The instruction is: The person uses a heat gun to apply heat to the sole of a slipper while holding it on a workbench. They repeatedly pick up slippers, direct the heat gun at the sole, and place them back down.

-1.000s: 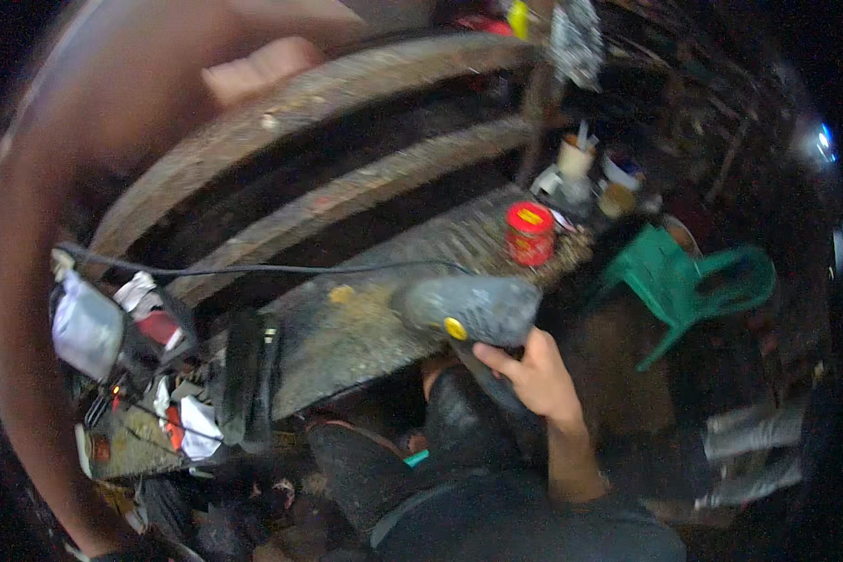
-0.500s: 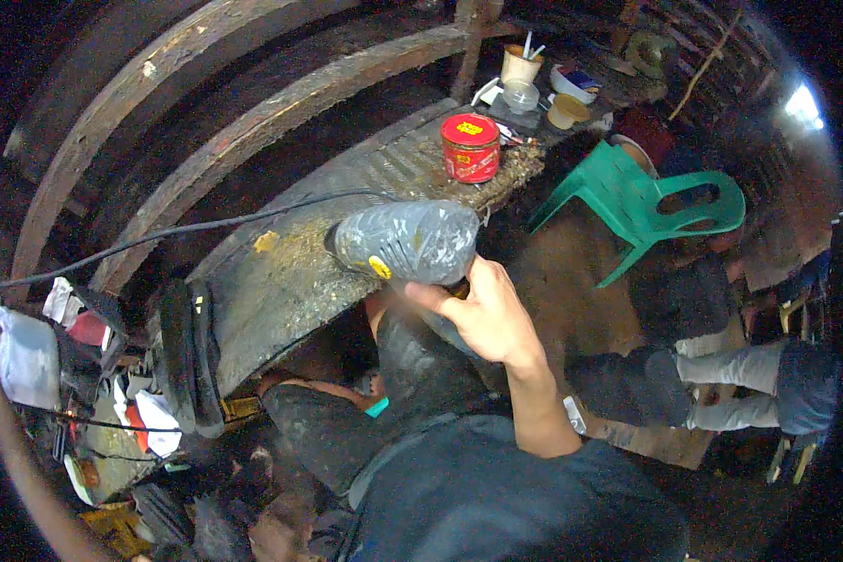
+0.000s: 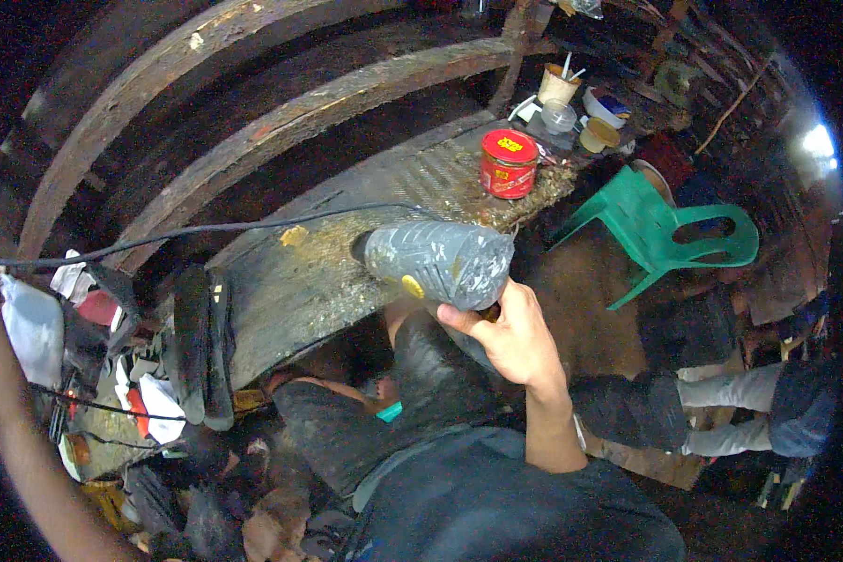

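Note:
My right hand (image 3: pixel 515 337) is closed around the underside of a grey, scuffed, barrel-shaped power tool that looks like a heat gun (image 3: pixel 440 262). A round yellow label and slots show on its side, and its dark narrow end points left over the worn bench (image 3: pixel 281 290). The grip itself is hidden under the body. A black cord (image 3: pixel 253 225) runs from the left to behind the tool; I cannot tell whether it joins it. Beyond the tool stands a red tin with a red lid (image 3: pixel 509 169). My left hand does not show.
Cups and bowls, among them a beige cup (image 3: pixel 558 86), crowd the bench's far right end. A green plastic chair (image 3: pixel 656 225) is on the right, near grey trouser legs (image 3: pixel 729 407). Wooden beams (image 3: pixel 318 103) rise behind; dark strips (image 3: pixel 192 347) and clutter lie left.
The whole scene has shifted right and slightly down in the view. My right hand keeps its grip on the tool, which still points left over the bench.

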Motion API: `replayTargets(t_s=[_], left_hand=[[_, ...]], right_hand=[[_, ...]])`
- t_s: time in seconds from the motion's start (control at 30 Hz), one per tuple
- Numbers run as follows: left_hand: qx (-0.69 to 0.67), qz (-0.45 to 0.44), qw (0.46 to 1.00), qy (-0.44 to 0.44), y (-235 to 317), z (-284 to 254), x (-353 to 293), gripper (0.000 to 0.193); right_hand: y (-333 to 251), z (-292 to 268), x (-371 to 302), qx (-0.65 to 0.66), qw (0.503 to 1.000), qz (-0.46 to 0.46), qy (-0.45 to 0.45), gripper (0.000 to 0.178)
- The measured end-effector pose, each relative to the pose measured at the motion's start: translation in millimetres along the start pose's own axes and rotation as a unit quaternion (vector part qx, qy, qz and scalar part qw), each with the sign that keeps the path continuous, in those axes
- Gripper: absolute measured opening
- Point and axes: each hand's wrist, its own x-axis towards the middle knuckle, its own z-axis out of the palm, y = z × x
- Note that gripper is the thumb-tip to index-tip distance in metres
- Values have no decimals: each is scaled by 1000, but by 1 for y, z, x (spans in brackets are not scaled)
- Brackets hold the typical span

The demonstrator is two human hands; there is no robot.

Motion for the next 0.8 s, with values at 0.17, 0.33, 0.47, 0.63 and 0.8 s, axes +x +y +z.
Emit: replayTargets(t_s=[0.17, 0.33, 0.47, 0.63, 0.8], left_hand=[[2, -14, 1000, 6, 4, 11, 14, 30], [-5, -36, 999, 9, 4, 27, 28, 32], [8, -67, 997, 27, -3, 45, 28, 33], [221, -184, 953, 94, 15, 25, -42, 35], [362, -349, 838, 213, 135, -51, -156, 40]], right_hand=[[3, 1, -2, 1, 1000, -3, 13, 47], [13, 2, 5, 22, 999, -17, 23, 42], [15, 0, 12, 0, 997, 9, 70, 46], [16, -7, 23, -68, 992, -11, 103, 39], [21, -13, 33, -58, 986, -26, 154, 42]])
